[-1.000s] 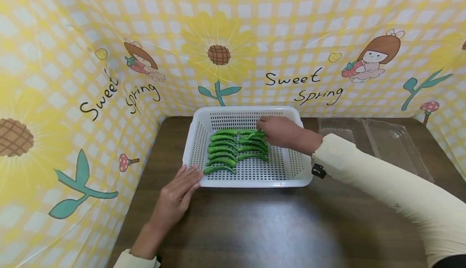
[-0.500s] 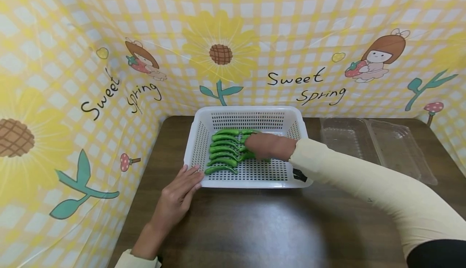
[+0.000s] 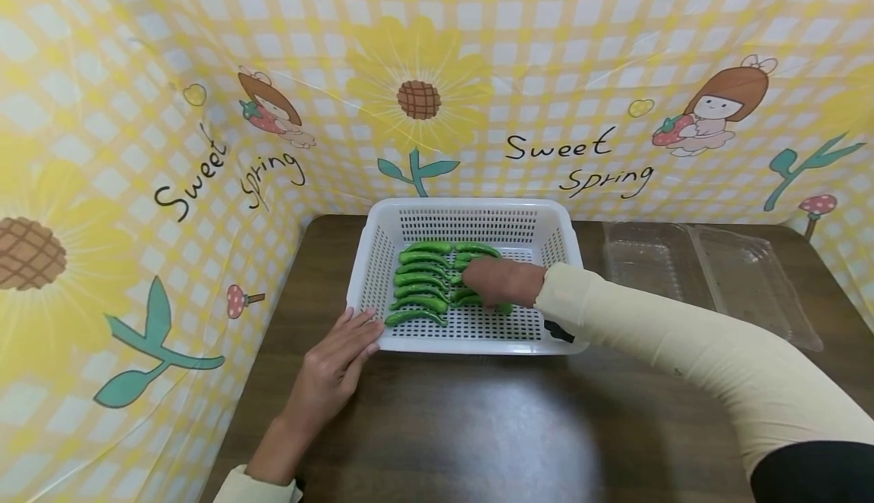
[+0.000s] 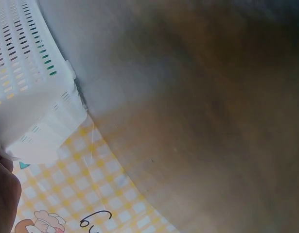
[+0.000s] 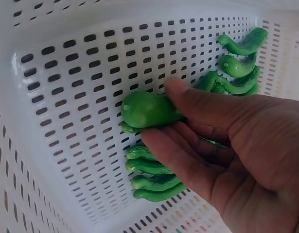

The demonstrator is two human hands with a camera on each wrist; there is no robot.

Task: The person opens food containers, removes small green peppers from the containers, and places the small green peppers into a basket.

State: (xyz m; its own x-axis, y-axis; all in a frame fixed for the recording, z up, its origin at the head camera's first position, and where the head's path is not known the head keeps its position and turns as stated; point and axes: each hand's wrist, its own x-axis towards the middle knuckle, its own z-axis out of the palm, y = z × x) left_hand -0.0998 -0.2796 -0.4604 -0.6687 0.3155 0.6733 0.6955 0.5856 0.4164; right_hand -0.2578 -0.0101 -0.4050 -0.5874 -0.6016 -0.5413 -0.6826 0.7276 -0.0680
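Observation:
In the white perforated plastic basket (image 3: 471,345), curved green peppers (image 3: 419,280) lie in two columns. My right hand (image 3: 505,281) is over the right column and hides part of it in the head view. In the right wrist view, its thumb and fingers pinch a thick green pepper (image 5: 148,109), blunt end outward, just above the basket floor. Other peppers (image 5: 156,183) lie beyond and beside it. My left hand (image 3: 334,355) rests with extended fingers on the basket's front left corner. Only a bit of that hand shows at the left wrist view's edge, beside the basket (image 4: 42,114).
An open clear plastic clamshell box (image 3: 710,279) lies on the dark wooden table (image 3: 478,427), right of the basket. A yellow checked cloth (image 3: 437,70) hangs behind the table and along its sides.
My right hand has moved from the back of the right column toward the front and slightly left, uncovering the rear pepper. My left hand stays on the basket corner.

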